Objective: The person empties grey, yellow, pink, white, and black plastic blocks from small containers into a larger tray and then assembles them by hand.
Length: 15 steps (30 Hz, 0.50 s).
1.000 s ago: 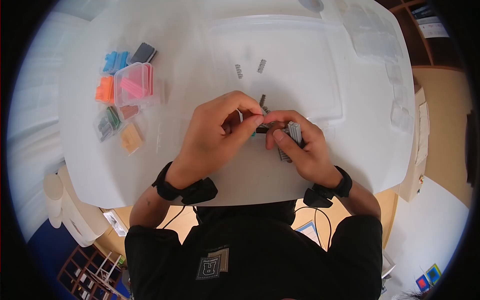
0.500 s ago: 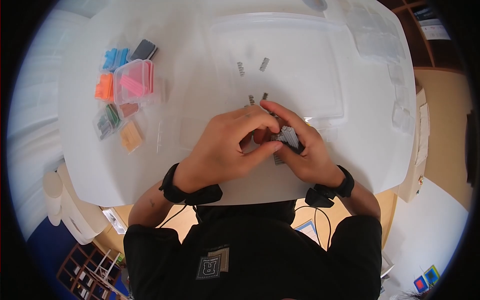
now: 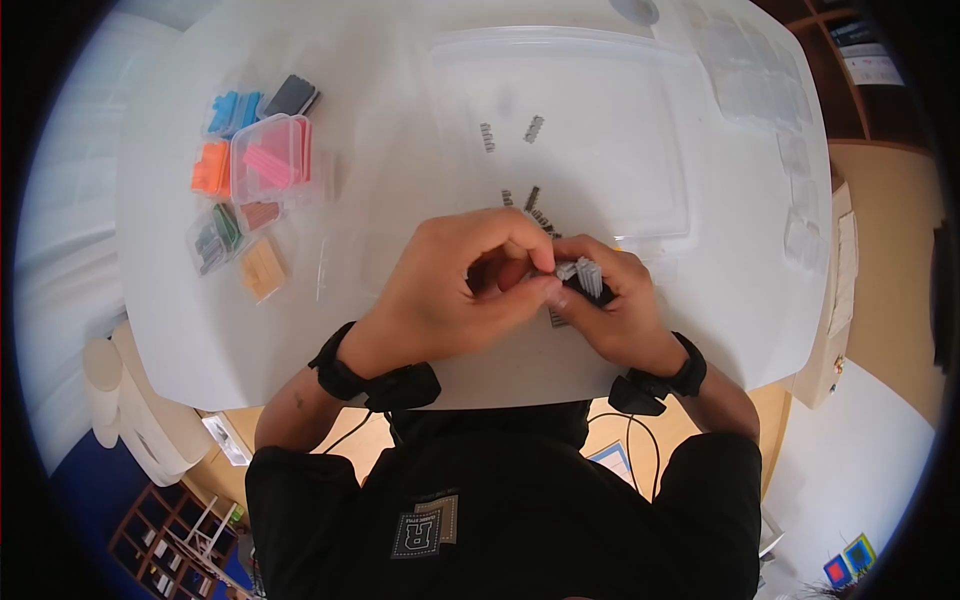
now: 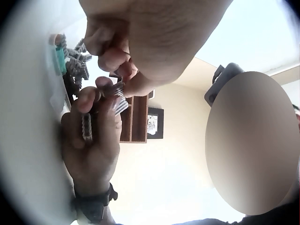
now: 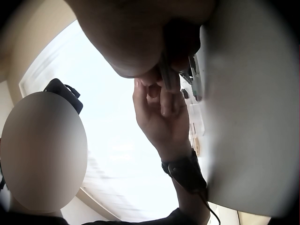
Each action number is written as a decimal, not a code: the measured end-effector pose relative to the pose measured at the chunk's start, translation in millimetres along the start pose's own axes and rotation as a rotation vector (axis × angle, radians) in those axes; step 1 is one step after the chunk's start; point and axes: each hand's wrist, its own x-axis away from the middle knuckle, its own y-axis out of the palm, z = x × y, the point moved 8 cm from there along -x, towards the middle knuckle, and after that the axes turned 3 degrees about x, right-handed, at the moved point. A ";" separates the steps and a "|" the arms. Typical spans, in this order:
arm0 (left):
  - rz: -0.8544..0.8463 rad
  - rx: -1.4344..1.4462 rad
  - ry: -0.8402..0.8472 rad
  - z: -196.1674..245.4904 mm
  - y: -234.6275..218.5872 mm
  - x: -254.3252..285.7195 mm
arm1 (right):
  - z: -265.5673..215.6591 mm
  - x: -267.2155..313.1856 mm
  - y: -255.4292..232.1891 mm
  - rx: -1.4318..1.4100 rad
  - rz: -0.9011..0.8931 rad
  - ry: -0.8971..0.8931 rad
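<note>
While a bundle of grey ribbed pieces point(image 3: 590, 277) is clamped between the thumb and fingers of the right hand point(image 3: 625, 312) over the near middle of the white table point(image 3: 350, 240), its left side is pinched by the left hand point(image 3: 440, 285), thumb and forefinger together. Beyond the hands, a dark grey jointed chain point(image 3: 541, 217) is partly hidden. Farther out, two short grey strips point(image 3: 534, 129) are laid apart. Coloured pieces are held in clear boxes point(image 3: 240, 180) at left; clear containers point(image 3: 745, 75) are seen at far right.

We read a large "R" on the shirt's dark patch point(image 3: 417, 534), upside down, its smaller lettering illegible.
</note>
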 end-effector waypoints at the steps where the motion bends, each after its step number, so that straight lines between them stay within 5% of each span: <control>1: -0.001 0.000 -0.001 -0.4 -0.1 -0.4 | 0.5 -0.1 1.0 0.028 -0.021 -0.004; 6: -0.021 0.046 -0.110 -2.9 -1.1 -1.1 | 3.8 0.0 0.9 -0.037 0.014 -0.030; 12: -0.013 0.005 0.039 1.5 0.1 -1.6 | 3.0 -0.1 -0.5 -0.048 -0.009 -0.036; 15: 0.004 0.073 -0.018 0.7 -0.5 -2.3 | 2.3 0.2 -1.7 -0.044 -0.024 -0.029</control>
